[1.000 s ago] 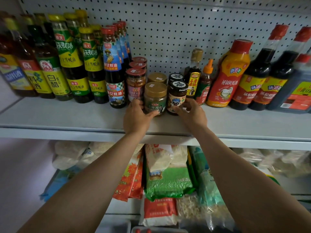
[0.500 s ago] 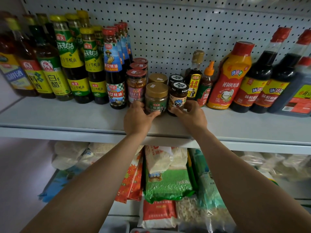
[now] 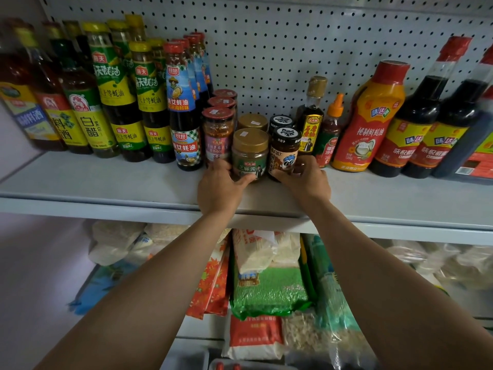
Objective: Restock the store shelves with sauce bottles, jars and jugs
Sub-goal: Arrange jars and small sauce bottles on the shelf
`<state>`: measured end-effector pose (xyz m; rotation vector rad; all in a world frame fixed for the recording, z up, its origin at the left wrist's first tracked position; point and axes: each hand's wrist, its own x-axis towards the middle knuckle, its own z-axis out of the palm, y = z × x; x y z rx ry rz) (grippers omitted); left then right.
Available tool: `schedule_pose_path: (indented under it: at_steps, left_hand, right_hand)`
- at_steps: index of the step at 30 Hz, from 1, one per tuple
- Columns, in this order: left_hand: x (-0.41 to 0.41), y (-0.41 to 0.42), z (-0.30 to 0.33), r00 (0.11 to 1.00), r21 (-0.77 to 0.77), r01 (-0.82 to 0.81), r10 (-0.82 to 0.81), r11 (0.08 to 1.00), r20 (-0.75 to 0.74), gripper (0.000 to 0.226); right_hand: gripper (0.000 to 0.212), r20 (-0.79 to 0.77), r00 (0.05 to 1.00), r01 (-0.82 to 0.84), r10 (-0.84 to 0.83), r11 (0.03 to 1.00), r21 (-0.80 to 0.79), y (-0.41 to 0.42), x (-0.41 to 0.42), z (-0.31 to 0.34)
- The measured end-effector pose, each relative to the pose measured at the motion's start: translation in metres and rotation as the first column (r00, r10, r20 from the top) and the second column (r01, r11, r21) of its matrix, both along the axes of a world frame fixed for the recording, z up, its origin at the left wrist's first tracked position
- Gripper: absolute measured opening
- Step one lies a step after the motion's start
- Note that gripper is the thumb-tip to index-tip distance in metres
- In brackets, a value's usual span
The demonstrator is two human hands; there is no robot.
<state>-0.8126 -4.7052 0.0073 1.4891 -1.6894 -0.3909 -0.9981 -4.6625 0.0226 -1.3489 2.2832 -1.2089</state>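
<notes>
A gold-lidded sesame paste jar [image 3: 250, 153] stands upright on the grey shelf [image 3: 106, 182], and my left hand [image 3: 220, 185] grips its base with the thumb across the front. Right beside it stands a black-lidded jar with a cartoon face [image 3: 283, 152]; my right hand [image 3: 304, 180] curls round its lower part. A second gold-lidded jar [image 3: 253, 121] and a second black-lidded jar [image 3: 280, 121] stand behind them. To the left is a row of red-lidded chili jars [image 3: 217, 132].
Tall oyster sauce, vinegar and cooking wine bottles [image 3: 114, 89] fill the shelf's left. A small sesame oil bottle [image 3: 310, 116], a red squeeze bottle [image 3: 369, 116] and dark soy bottles [image 3: 421, 121] stand on the right. A pegboard [image 3: 280, 49] backs the shelf. Bagged goods [image 3: 266, 284] lie on the shelf below.
Both hands stay on the two front jars and have barely shifted. The view has tilted slightly, so the shelf sits a little lower in frame.
</notes>
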Motion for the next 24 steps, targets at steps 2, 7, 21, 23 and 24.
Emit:
schedule_pose_path:
  at_steps: [2, 7, 21, 23, 24]
  left_hand:
    - [0.0001, -0.0002, 0.0000, 1.000, -0.005, -0.003, 0.003, 1.000, 0.003, 0.054]
    - [0.0001, -0.0007, -0.0012, 1.000, -0.026, -0.010, 0.010, 1.000, 0.014, 0.054]
    - [0.0011, -0.0006, -0.0027, 1.000, -0.055, -0.002, 0.004, 0.998, 0.027, 0.053]
    - [0.0012, -0.0003, -0.0025, 1.000, -0.057, -0.002, 0.003, 0.998, 0.027, 0.052]
    - [0.0012, -0.0002, -0.0023, 1.000, -0.056, -0.001, 0.002, 0.998, 0.026, 0.052]
  right_hand:
    - [0.058, -0.022, 1.000, -0.002, 0.002, 1.000, 0.000, -0.0008, -0.0007, 0.0000]
    - [0.055, -0.047, 0.996, -0.079, 0.081, 0.996, 0.040, 0.0003, -0.0055, -0.0006]
    - [0.042, -0.075, 0.991, -0.111, 0.112, 0.994, 0.021, 0.0027, -0.0072, 0.0023]
    - [0.041, -0.088, 0.988, -0.127, 0.130, 0.991, 0.037, 0.0020, -0.0081, 0.0023]
    - [0.041, -0.089, 0.987, -0.133, 0.137, 0.990, 0.043, 0.0017, -0.0085, 0.0022]
